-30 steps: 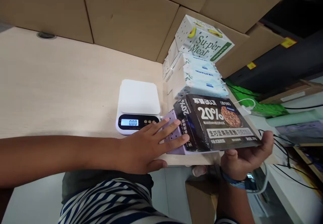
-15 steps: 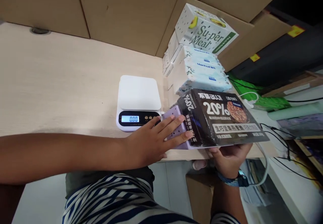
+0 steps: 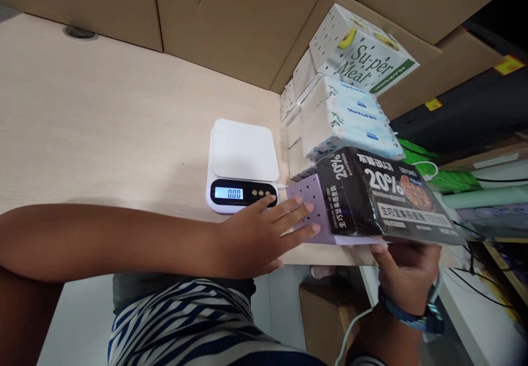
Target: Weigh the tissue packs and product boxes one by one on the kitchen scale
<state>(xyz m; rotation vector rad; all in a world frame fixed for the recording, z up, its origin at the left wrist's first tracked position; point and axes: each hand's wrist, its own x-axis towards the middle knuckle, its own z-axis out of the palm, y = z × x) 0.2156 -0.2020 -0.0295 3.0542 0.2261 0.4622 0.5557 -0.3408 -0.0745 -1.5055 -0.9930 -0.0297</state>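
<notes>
- Over the table (image 3: 103,124): chocolate nut oat crisp box (image 3: 385,190) atop lilac box (image 3: 305,190); contents hidden
- Left hand (image 3: 256,239): spread against lilac box
- Right hand (image 3: 412,272): underneath, cannot tell if gripping

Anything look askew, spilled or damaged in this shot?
Nothing looks spilled. Only the black box stands out, mildly: its glossy surface looks creased near the lower edge, beside the dotted purple box. I cannot tell whether that is damage or just loose wrapping. The scale sits flat, reading 0.00.
</notes>
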